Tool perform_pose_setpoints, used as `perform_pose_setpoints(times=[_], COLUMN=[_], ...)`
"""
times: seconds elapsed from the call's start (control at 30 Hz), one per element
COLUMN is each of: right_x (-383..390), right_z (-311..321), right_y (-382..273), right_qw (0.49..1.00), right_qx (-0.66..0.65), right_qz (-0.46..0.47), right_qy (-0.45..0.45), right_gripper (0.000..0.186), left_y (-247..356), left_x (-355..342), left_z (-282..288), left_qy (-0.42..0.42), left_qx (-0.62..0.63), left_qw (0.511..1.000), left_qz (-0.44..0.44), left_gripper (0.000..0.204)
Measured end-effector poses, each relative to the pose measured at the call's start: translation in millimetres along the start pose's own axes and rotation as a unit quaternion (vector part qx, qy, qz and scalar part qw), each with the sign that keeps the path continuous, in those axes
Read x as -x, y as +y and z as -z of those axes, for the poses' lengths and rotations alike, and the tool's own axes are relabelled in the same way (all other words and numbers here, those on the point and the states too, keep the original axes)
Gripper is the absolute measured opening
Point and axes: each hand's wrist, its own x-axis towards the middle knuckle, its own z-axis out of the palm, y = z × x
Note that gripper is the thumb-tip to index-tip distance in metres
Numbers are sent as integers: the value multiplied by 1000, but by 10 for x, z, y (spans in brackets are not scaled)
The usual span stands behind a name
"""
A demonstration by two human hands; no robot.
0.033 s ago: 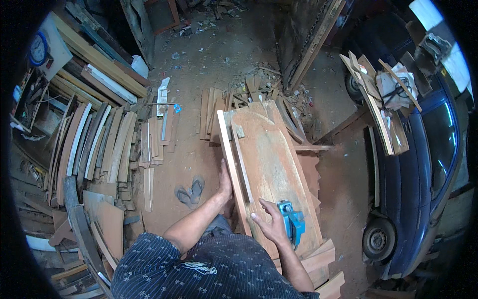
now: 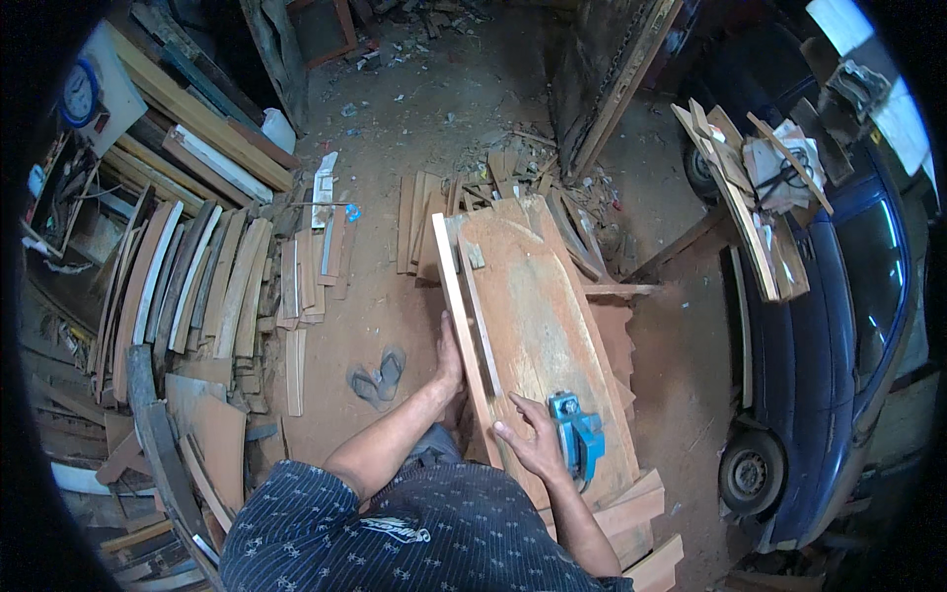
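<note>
Your left hand grips the pale wooden strip on edge along the worktop, centre frame. Your right hand rests open-fingered beside the blue planer, touching wood, not holding it.

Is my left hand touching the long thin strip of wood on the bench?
Touching. The head view shows the left hand wrapped over the outer edge of the long wood strip, fingers lying against it with no gap between them.
</note>
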Motion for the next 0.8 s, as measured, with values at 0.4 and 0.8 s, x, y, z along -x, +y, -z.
perform_pose_setpoints(times=[0.4, 0.8], right_x=[1960, 2988], right_z=[-182, -445], right_y=[80, 7], right_qw=[999, 999], right_qx=[-36, -18], right_qz=[-33, -26], right_qy=[-6, 11], right_gripper=[83, 81], left_y=[-755, -657], left_x=[1666, 2834], left_z=[274, 716], left_qy=[-194, -186], left_qx=[74, 122], left_qw=[978, 973], left_qz=[2, 64], left_gripper=[94, 94])
